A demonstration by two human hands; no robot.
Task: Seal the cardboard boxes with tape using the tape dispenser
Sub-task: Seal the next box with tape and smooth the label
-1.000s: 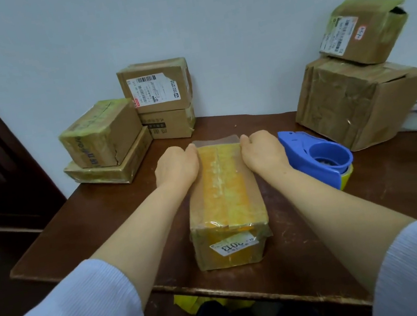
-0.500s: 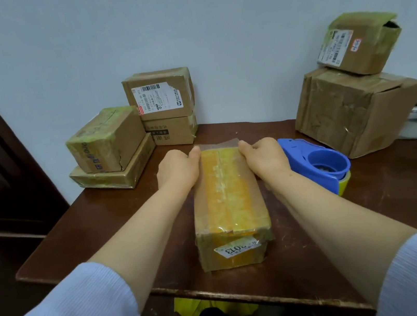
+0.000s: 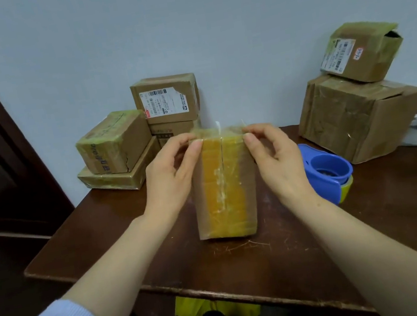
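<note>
**Cardboard box** (image 3: 225, 190): narrow, stood on end near the middle of the bench (image 3: 106, 242), long taped face toward the wearer. A broad band of yellow tape runs down that face over the centre seam. A loose clear tape end (image 3: 218, 129) stands up above the top edge.

**Left hand** (image 3: 169, 175): raised to the box's upper left corner. The thumb presses the near face and the fingers (image 3: 184, 140) curl over the top, pinching the edge.

**Right hand** (image 3: 277, 160): mirror pose at the upper right corner, thumb on the near face, fingers curled over, pinching likewise. Both forearms reach in from pale blue sleeves low in the view.

**Tape dispenser** (image 3: 327, 174): blue, with a yellow-green roll, lying on the bench just beside the right wrist, untouched.

**Step in hand, as judged:** folding the free tape end over the top and rubbing it flat.

**Advised handling:**
- Steady the box on its base with both thumbs.
- Draw the tape taut before it meets the card.
- Press from the seam outward so no crease or bubble is trapped.
- Run the thumbs down both corners.

**Risk:** the tall box may tip away if pushed near its top.

**Also present:**
- A two-box stack (image 3: 114, 142) at rear left.
- Two labelled boxes (image 3: 165, 99) against the wall.
- A large crumpled box (image 3: 353, 115) at right, with a small labelled box (image 3: 360, 52) tilted on it.
</note>
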